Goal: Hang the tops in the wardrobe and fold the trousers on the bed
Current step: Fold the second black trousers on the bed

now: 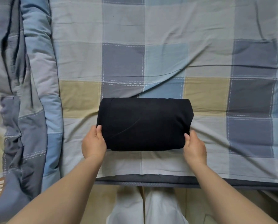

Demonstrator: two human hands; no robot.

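Black trousers (144, 123), folded into a thick rectangular bundle, lie near the front edge of the bed on the checked sheet (167, 46). My left hand (93, 142) grips the bundle's lower left corner, thumb on top and fingers hidden beneath. My right hand (194, 147) holds the lower right corner the same way, thumb on the cloth. No tops and no wardrobe are in view.
A bunched blue and grey quilt (26, 94) runs down the left side of the bed. The dark mattress edge (151, 179) crosses the bottom of the view, with my white-trousered legs (144, 207) and a pale floor below it.
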